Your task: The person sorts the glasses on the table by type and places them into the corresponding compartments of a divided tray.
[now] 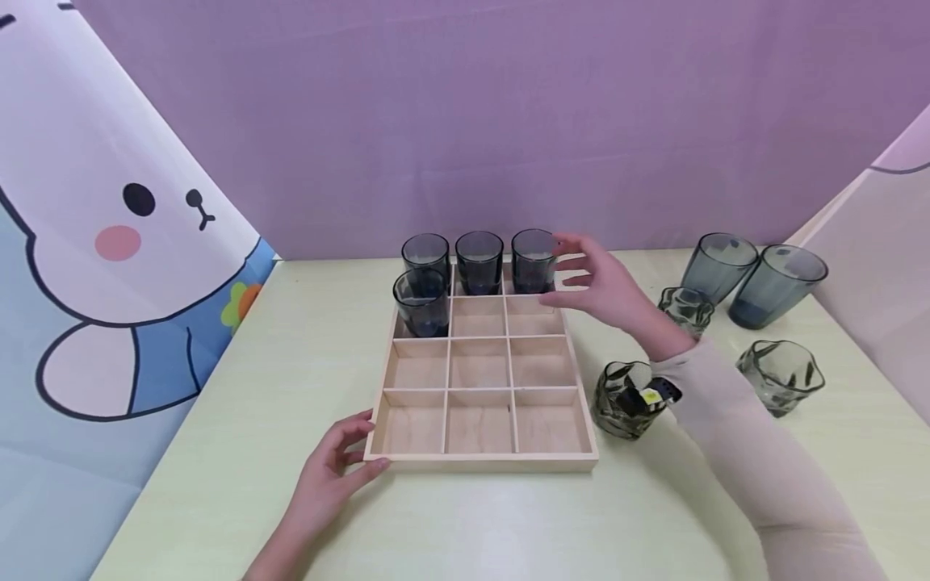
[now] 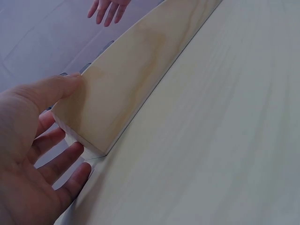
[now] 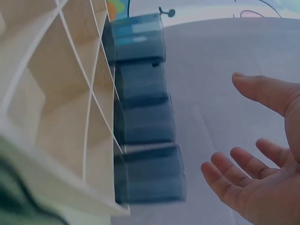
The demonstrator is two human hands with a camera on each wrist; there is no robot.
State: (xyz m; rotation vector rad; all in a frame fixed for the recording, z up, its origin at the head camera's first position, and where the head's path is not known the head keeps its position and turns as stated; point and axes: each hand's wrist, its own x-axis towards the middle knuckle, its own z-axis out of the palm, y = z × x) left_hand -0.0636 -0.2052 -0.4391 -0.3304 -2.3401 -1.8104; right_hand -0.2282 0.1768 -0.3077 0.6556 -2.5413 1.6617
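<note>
Grips tray [image 1: 485,464] by near left corner with left hand [image 1: 330,472], holding right hand [image 1: 599,282] outspread just beside a glass [image 1: 532,265].

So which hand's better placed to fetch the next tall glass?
Likely the right hand: it holds nothing and is on the same side as the two loose tall glasses. The left hand grips the near-left corner of the wooden tray, farther away.
</note>
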